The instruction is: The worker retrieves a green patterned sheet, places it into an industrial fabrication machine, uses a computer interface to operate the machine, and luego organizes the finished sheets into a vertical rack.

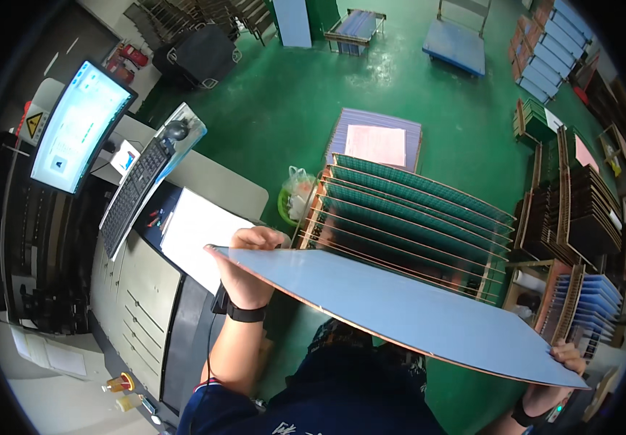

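Note:
A large flat panel (400, 301), pale blue with a thin copper-coloured edge, lies tilted across my front between both hands. My left hand (246, 272) is closed on its left end, with the fingers curled at the far edge and a dark band round the wrist. At the far right corner, my right hand (561, 366) grips the panel, fingertips over its top face. Just beyond the panel stands a slotted rack (313, 210) holding several upright green panels (414, 196) with copper-coloured edges. The blue panel hides the rack's near side.
To the left are a grey machine bench (135, 312), white paper (197, 235), a keyboard (136, 192) and a lit monitor (81, 130). A green bin (285, 206) stands beside the rack. Further racks of dark panels (588, 210) line the right; a blue cart (454, 47) stands far off.

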A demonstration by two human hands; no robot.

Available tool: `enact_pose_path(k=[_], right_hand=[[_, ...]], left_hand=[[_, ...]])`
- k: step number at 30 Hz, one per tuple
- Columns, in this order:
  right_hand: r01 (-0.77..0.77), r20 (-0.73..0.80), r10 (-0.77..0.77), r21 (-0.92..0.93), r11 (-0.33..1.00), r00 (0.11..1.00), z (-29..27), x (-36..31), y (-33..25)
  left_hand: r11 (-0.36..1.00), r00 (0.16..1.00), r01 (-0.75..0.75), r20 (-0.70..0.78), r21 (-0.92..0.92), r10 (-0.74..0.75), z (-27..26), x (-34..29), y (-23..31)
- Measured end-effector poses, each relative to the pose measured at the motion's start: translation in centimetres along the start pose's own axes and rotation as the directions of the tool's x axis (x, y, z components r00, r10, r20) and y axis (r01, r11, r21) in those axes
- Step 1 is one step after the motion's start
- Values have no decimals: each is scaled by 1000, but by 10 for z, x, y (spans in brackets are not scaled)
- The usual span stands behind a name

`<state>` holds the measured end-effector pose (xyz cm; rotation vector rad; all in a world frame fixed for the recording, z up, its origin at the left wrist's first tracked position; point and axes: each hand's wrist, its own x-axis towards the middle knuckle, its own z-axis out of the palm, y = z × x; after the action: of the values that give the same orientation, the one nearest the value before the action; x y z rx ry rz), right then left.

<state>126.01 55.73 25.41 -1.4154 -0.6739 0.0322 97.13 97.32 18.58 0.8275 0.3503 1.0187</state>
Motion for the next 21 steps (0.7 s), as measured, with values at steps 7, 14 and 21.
enact_pose_path(k=[7, 14, 21], right_hand=[[-85, 27, 89, -116, 990, 996, 33, -3, 62], [-176, 71, 181, -69, 982, 981, 36, -16, 97], [-287, 133, 311, -175, 942, 941, 38, -19, 104]], left_hand=[[999, 959, 34, -281, 32, -23, -31, 19, -39], [987, 940, 91, -338, 136, -40, -56, 24, -57], [975, 954, 107, -295, 195, -46, -82, 19, -65]])
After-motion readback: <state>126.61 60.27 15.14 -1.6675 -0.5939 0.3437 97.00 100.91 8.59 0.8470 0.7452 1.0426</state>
